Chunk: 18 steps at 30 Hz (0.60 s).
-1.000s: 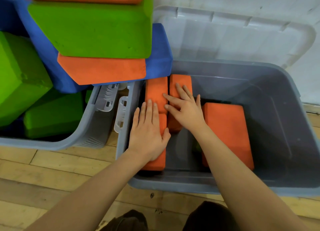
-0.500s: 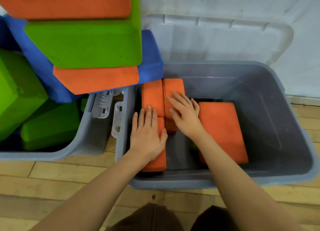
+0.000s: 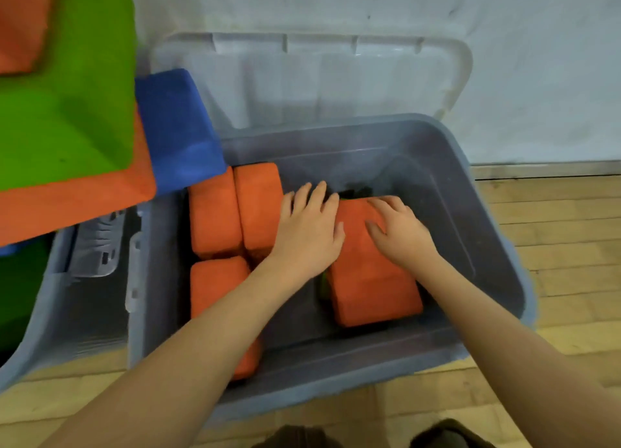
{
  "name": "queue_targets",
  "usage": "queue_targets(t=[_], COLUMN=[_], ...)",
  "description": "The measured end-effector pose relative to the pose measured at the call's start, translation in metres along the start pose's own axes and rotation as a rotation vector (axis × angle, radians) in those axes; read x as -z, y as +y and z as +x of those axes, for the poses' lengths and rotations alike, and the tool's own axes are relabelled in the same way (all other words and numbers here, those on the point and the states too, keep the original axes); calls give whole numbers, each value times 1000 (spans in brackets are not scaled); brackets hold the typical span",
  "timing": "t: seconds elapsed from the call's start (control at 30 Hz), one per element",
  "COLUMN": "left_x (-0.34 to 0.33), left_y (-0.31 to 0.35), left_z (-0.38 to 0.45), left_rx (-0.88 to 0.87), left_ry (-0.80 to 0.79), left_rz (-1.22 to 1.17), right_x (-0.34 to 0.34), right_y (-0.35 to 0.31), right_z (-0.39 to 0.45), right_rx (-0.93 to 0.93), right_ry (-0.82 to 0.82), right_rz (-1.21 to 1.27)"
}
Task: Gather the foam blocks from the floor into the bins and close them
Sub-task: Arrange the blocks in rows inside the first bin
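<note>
A grey plastic bin (image 3: 477, 192) stands open on the wooden floor with several orange foam blocks inside. Two of them (image 3: 235, 209) stand side by side at its far left, and a third (image 3: 215, 289) lies nearer me under my left forearm. A larger orange block (image 3: 369, 279) lies in the middle. My left hand (image 3: 309, 232) lies with its fingers spread on that block's left edge. My right hand (image 3: 400, 229) rests on its far end with the fingers bent over the top. A sliver of green shows under the block's left side.
The bin's translucent lid (image 3: 302, 78) leans against the white wall behind it. A second grey bin (image 3: 50, 316) at the left is heaped with green (image 3: 67, 111), orange (image 3: 74, 199) and blue (image 3: 174, 128) blocks that overhang the first bin's corner.
Both hands have left the orange blocks at the bin's left and moved right onto the larger block. The view has shifted closer and to the right.
</note>
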<state>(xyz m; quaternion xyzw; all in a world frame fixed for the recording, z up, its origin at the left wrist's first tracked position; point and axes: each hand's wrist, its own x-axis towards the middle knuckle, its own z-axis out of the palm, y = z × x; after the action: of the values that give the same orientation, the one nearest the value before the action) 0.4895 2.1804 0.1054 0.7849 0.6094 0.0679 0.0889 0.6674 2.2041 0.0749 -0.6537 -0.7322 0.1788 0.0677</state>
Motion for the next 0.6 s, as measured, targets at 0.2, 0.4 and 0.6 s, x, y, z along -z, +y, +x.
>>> queue_targets(t=[0.2, 0.4, 0.6], left_x=[-73, -102, -76], left_y=[24, 26, 42], left_z=[33, 54, 32], left_rx=[99, 237, 311], left_ry=[-219, -336, -114], left_rz=[115, 49, -59], right_x=[-25, -33, -20], right_y=[61, 75, 66], right_z=[24, 51, 42], right_rx=[-88, 15, 157], right_ry=[-231, -356, -183], right_rz=[-57, 143, 219])
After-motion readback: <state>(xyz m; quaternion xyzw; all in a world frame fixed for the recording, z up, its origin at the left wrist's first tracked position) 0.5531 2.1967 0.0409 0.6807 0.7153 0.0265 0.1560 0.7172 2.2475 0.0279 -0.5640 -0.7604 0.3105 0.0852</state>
